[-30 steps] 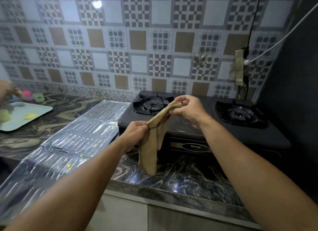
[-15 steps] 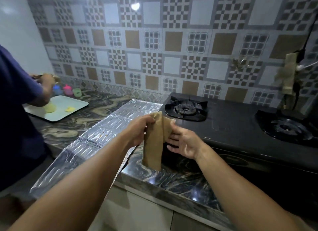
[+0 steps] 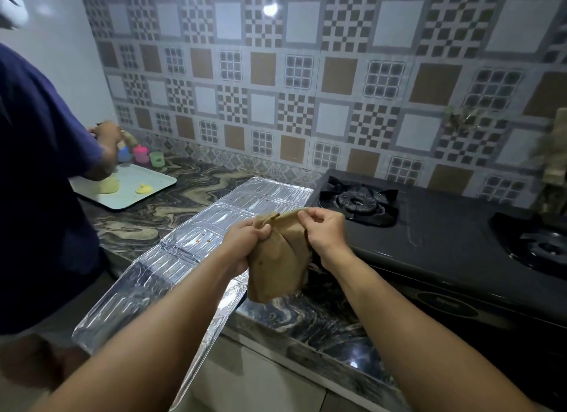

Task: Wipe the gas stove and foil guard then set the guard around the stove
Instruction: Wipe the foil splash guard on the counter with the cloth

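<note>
A brown cloth (image 3: 276, 261) hangs folded between both hands over the counter's front edge. My left hand (image 3: 244, 243) grips its upper left corner in a fist. My right hand (image 3: 325, 230) pinches its upper right edge. The silver foil guard (image 3: 171, 258) lies flat on the marble counter to the left, its near end sticking out past the counter edge, with small food specks on it. The black two-burner gas stove (image 3: 445, 236) stands to the right, just behind my right hand.
Another person in a dark blue shirt (image 3: 40, 181) stands at the left, working over a pale tray (image 3: 129, 193) with yellow dough. Small coloured cups (image 3: 141, 154) sit by the tiled wall. A bare stretch of marble counter (image 3: 306, 313) lies in front of the stove.
The view has swung left, so the foil guard and the other person show more. The cloth has been doubled up, and both hands now hold its top, closer together.
</note>
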The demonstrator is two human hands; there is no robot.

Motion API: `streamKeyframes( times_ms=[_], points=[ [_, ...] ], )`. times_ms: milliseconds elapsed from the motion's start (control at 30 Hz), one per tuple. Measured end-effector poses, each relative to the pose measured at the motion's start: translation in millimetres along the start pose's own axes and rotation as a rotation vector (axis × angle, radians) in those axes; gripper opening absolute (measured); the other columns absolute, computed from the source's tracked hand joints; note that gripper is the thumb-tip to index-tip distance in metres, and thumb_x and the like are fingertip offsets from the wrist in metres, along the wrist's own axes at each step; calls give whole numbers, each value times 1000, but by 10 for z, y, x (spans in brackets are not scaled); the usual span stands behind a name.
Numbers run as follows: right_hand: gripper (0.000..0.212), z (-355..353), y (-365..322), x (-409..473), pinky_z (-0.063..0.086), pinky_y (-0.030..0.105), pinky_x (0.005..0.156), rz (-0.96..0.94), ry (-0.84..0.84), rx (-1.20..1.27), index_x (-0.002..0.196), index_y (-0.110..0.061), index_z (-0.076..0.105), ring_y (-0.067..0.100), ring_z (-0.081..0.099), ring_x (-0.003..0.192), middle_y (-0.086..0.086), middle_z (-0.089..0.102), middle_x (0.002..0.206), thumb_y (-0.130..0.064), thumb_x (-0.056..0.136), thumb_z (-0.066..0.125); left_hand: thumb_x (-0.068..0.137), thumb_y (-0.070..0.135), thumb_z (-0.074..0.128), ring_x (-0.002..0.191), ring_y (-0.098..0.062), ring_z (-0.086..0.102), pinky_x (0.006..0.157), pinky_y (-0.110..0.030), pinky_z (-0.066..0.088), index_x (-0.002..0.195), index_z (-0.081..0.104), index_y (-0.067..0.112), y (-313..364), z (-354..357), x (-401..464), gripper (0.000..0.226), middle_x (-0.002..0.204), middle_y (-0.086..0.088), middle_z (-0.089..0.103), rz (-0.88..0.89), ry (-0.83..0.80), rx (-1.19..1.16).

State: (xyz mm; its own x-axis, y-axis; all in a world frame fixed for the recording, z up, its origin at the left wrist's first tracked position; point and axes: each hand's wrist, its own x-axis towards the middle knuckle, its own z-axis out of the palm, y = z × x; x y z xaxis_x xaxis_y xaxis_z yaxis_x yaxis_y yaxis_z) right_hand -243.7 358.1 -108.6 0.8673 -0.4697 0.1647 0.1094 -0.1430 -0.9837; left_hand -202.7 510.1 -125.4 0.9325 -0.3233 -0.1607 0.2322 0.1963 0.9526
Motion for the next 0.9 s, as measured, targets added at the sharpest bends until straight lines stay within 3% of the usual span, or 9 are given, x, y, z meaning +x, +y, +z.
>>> streamKeyframes(
  times_ms=[167, 333, 433, 500, 600, 700, 800, 833, 900],
  points=[
    [23, -36, -76, 68, 41, 30, 59, 140, -72, 169, 73, -19, 62, 16, 48, 66, -2, 57, 66, -19, 95, 57, 98, 12, 41, 90, -19, 66, 79, -30, 50, 113, 67, 15, -21, -113, -12, 31, 97, -4, 73, -58, -75, -127],
    [23, -116, -145, 91, 49, 41, 76, 267, -140, 371, 83, -12, 54, 21, 57, 72, 9, 58, 75, -17, 102, 42, 87, 14, 51, 82, -23, 68, 74, -34, 52, 120, 64, 8, -83, -141, -46, 37, 99, -13, 70, -201, -313, -381],
    [26, -169, -168, 99, 49, 40, 82, 288, -121, 427, 81, -10, 56, 20, 57, 75, 9, 58, 77, -15, 102, 42, 77, 20, 67, 81, -26, 70, 81, -34, 56, 98, 71, 4, -158, -74, -66, 27, 89, -14, 72, -228, -383, -479],
    [26, -217, -198, 99, 50, 43, 85, 280, -116, 438, 83, -7, 59, 21, 59, 76, 10, 60, 78, -17, 101, 44, 79, 36, 63, 86, -28, 61, 92, -38, 44, 84, 68, 6, -201, -14, -42, 32, 88, -14, 66, -215, -298, -527],
    [26, -298, -275, 96, 51, 45, 89, 275, -104, 439, 95, 0, 62, 27, 61, 83, 15, 64, 84, -22, 100, 49, 69, 25, 54, 72, -26, 53, 74, -35, 39, 54, 58, 9, -252, 85, 1, 23, 74, -8, 59, -166, -90, -694],
    [38, -337, -348, 130, 52, 48, 94, 302, -116, 518, 98, 7, 65, 34, 67, 92, 22, 69, 94, -29, 95, 57, 66, 13, 54, 74, -28, 59, 78, -39, 46, 70, 56, 6, -274, 164, -26, 9, 83, -13, 61, -221, -68, -765],
    [53, -377, -430, 136, 54, 50, 90, 329, -131, 560, 107, 7, 64, 36, 69, 90, 22, 69, 95, -41, 85, 67, 74, 39, 65, 68, -22, 55, 70, -36, 49, 96, 51, 2, -293, 228, -64, 46, 84, -13, 59, -427, -206, -551],
    [46, -398, -448, 135, 56, 47, 85, 328, -150, 547, 99, 3, 65, 32, 69, 80, 18, 69, 84, -40, 84, 69, 75, 45, 65, 62, -21, 54, 63, -32, 50, 98, 50, 1, -275, 246, -96, 52, 80, -12, 58, -489, -260, -462],
    [22, -464, -448, 136, 55, 41, 75, 299, -192, 510, 81, -6, 64, 23, 64, 64, 10, 65, 68, -27, 86, 70, 77, 34, 65, 56, -23, 61, 58, -30, 55, 98, 54, -1, -236, 257, -151, 42, 75, -11, 61, -531, -310, -374]
  ],
)
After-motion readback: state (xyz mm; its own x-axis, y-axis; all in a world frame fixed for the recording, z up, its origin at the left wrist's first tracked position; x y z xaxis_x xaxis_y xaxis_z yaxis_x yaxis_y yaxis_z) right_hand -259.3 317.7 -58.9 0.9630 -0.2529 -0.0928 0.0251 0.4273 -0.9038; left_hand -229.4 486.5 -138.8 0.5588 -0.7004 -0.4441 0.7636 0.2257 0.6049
